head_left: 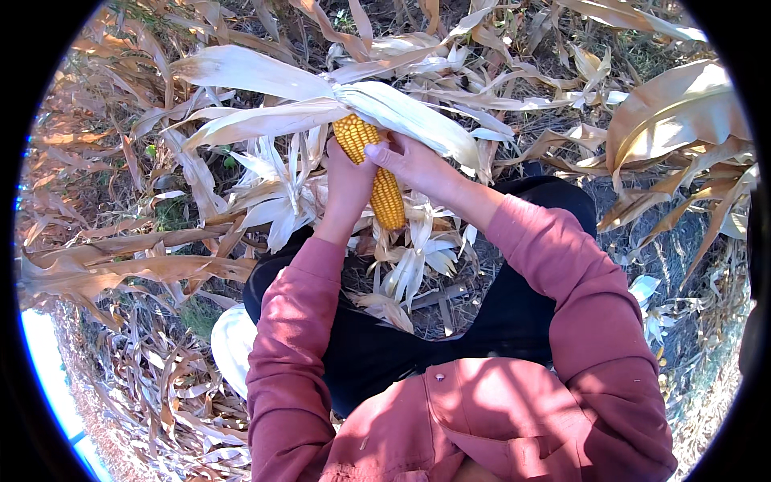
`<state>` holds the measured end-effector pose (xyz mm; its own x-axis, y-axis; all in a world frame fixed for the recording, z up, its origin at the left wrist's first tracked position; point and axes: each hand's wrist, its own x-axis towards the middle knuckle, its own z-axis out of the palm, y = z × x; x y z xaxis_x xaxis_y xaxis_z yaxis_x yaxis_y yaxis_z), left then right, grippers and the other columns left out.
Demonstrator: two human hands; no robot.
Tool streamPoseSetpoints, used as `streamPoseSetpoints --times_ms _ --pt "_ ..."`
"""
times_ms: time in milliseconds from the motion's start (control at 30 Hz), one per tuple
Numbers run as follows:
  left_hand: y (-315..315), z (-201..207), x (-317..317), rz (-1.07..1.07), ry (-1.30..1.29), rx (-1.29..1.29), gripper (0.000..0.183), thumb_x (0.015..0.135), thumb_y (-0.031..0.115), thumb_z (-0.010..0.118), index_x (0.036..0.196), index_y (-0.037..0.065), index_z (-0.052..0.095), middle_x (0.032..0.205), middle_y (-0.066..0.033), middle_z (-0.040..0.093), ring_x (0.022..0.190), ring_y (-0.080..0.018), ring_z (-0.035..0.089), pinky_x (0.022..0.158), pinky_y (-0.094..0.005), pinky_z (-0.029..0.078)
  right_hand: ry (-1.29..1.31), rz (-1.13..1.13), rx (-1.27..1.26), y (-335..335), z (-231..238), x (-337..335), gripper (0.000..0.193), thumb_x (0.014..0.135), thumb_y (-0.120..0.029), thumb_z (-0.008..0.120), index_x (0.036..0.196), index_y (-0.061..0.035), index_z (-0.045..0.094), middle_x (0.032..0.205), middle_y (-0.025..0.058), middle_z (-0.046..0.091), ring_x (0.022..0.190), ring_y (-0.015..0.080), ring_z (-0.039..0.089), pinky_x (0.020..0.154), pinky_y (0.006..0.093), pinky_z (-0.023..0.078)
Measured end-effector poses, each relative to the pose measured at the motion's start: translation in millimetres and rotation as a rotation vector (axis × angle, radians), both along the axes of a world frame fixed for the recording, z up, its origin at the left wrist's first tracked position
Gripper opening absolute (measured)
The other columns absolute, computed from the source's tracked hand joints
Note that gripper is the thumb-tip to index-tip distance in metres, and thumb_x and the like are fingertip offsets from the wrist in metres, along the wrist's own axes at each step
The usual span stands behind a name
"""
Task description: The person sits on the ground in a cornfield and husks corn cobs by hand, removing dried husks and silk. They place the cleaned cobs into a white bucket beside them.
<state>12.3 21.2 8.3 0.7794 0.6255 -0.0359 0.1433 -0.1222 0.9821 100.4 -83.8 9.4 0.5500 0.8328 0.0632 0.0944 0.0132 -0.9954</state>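
Observation:
A yellow ear of corn (388, 199) is in both my hands, above the ground in front of my knees. Its pale dry husk (405, 116) is peeled back from the kernels and spreads out at the far end, with long leaves reaching to the left. My left hand (347, 175) is wrapped round the ear from the left, its fingers mostly hidden behind it. From the right, my right hand (416, 167) grips the ear near its middle, the thumb lying across the kernels. The near tip of the ear sticks out bare below my hands.
Stripped husks (277, 189) lie on the ground beyond and between my legs (514, 309). Dry corn stalks (136, 245) lie at the left, and large dry leaves (679, 120) rise at the right. A white rounded object (231, 347) sits beside my left leg.

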Motion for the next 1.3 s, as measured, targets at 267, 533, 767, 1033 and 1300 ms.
streamPoseSetpoints --times_ms 267,533,767,1033,1300 --pt "-31 0 -21 -0.171 0.182 0.211 0.066 0.075 0.027 0.072 0.116 -0.008 0.034 0.099 -0.0204 0.057 0.089 -0.0296 0.061 0.076 -0.0367 0.049 0.164 -0.011 0.002 -10 29 23 0.057 0.076 -0.038 0.073 0.110 0.0031 0.055 0.105 0.0111 0.061 0.095 0.0171 0.057 0.086 0.0293 0.044" --pt "-44 -4 -22 -0.403 0.321 0.241 0.075 0.074 0.037 0.072 0.114 -0.012 0.030 0.098 -0.0269 0.058 0.091 -0.0362 0.061 0.077 -0.0388 0.048 0.354 -0.240 -0.014 1 -4 33 0.038 0.081 -0.017 0.069 0.105 0.0082 0.056 0.097 0.0112 0.062 0.087 0.0166 0.059 0.076 0.0313 0.048" --pt "-45 -7 -13 -0.313 0.053 -0.190 0.055 0.079 0.035 0.068 0.112 -0.002 0.044 0.093 -0.0134 0.059 0.081 -0.0227 0.061 0.070 -0.0324 0.050 0.703 -0.434 0.282 10 11 36 0.030 0.084 -0.014 0.063 0.105 0.0058 0.055 0.095 0.0116 0.060 0.080 0.0173 0.059 0.072 0.0306 0.048" --pt "-67 -3 -17 -0.296 0.071 -0.889 0.042 0.084 0.037 0.063 0.105 0.004 0.046 0.078 -0.0090 0.057 0.064 -0.0185 0.060 0.058 -0.0300 0.052 0.658 -0.539 0.299 17 4 49 0.028 0.088 -0.019 0.059 0.105 0.0033 0.056 0.093 0.0111 0.061 0.078 0.0176 0.060 0.067 0.0318 0.050" --pt "-91 -2 -14 -0.159 -0.095 -1.061 0.037 0.087 0.038 0.057 0.103 0.006 0.046 0.077 -0.0089 0.056 0.064 -0.0199 0.059 0.059 -0.0320 0.052 0.663 -0.600 0.339 19 9 45 0.024 0.086 -0.012 0.059 0.102 0.0048 0.058 0.094 0.0110 0.062 0.080 0.0191 0.060 0.071 0.0320 0.049"
